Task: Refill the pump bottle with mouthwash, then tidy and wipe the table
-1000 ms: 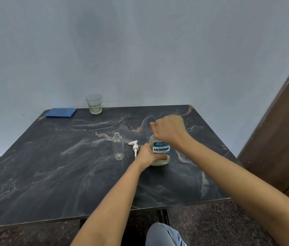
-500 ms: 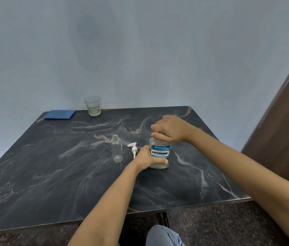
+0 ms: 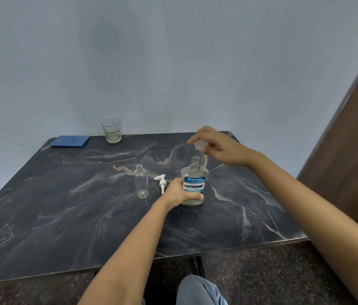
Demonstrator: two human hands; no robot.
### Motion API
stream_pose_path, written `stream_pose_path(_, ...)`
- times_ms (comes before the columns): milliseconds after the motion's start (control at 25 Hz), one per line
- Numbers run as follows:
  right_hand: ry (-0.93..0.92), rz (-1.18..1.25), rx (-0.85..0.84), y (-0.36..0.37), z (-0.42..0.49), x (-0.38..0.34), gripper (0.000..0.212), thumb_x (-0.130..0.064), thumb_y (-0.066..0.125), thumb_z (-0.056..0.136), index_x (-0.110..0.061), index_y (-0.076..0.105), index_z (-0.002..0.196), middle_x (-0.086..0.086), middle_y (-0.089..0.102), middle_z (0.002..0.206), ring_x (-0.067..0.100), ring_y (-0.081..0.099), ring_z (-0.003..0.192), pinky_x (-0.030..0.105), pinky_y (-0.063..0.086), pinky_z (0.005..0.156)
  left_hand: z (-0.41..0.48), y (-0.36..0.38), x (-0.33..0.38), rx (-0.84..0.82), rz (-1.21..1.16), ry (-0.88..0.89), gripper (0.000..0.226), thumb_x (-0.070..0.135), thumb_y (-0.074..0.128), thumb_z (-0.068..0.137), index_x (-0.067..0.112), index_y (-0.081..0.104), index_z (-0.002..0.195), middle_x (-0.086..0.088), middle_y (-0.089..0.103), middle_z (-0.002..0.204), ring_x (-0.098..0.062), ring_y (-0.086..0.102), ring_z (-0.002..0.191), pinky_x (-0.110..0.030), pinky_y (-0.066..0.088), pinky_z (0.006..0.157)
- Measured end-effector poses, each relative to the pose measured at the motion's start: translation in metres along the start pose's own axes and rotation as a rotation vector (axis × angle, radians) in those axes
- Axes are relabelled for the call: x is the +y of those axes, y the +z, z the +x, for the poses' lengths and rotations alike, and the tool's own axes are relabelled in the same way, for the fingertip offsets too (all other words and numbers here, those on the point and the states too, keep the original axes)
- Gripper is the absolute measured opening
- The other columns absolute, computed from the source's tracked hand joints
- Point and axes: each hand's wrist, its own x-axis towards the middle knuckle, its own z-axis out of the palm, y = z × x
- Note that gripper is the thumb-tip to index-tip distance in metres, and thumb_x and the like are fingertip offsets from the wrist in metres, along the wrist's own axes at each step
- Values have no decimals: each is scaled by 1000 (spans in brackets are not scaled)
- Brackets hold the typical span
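A clear mouthwash bottle [image 3: 193, 183] with a blue label stands upright near the middle of the dark marble table [image 3: 63, 212]; its neck is uncovered. My left hand [image 3: 179, 193] grips the bottle's lower body from the left. Above and slightly behind the neck, my right hand [image 3: 215, 146] holds the clear cap [image 3: 200, 145] in its fingers. To the left stands a small empty clear pump bottle [image 3: 141, 183] with no top. Its white pump head [image 3: 162, 182] lies on the table between the two bottles.
A folded blue cloth [image 3: 70, 141] lies at the far left corner. A drinking glass [image 3: 111, 133] with a little liquid stands at the far edge. A brown wooden panel [image 3: 349, 133] rises to the right. My knee [image 3: 200, 290] shows below the near edge.
My right hand has lifted off the mouthwash bottle with the cap, leaving the neck bare. My left hand keeps its hold on the bottle.
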Motion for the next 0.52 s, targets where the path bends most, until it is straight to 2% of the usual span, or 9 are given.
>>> stream_pose_path(80,157,288,270,11,-11,12,31,-10,53,95,-24,60,121,-1,51,119,8,54,110,19,47,93,0,0,0,1,22,-8,45,36,90,49,22,76,89,3,77,92,-12,72,93,-29,54,91)
stream_pose_path(160,294,561,506,35,-26,27,26,-8,59,91,-18,61,114,-1,60,111,12,61,102,25,51,89,-2,-1,1,0,27,-5,46,38,91,49,24,76,90,3,77,94,-13,72,95,-33,54,94)
stream_pose_path(240,429,554,638,67,-41,40,19,-8,65,86,-15,61,103,-6,65,97,9,62,88,21,50,78,-5,-1,2,18,17,5,49,40,92,49,25,75,93,4,77,96,-13,71,97,-34,53,96)
stream_pose_path(360,569,479,664,107,-63,57,12,-12,70,81,-17,61,88,-8,65,90,7,60,87,23,43,79,-11,-1,4,58,17,40,54,37,92,48,29,70,97,9,76,97,-11,71,98,-26,53,90)
stream_pose_path(440,610,439,637,122,-72,66,15,-14,71,80,-18,58,86,-8,64,92,10,59,96,25,44,83,-17,-2,8,74,39,81,62,29,93,53,34,62,106,15,74,99,-5,68,99,-15,50,84)
stream_pose_path(520,660,433,639,131,-79,72,21,-13,72,79,-17,54,90,-4,63,97,15,59,101,27,46,83,-27,-1,14,149,86,158,74,25,93,58,36,52,119,19,68,109,5,63,103,-9,46,85)
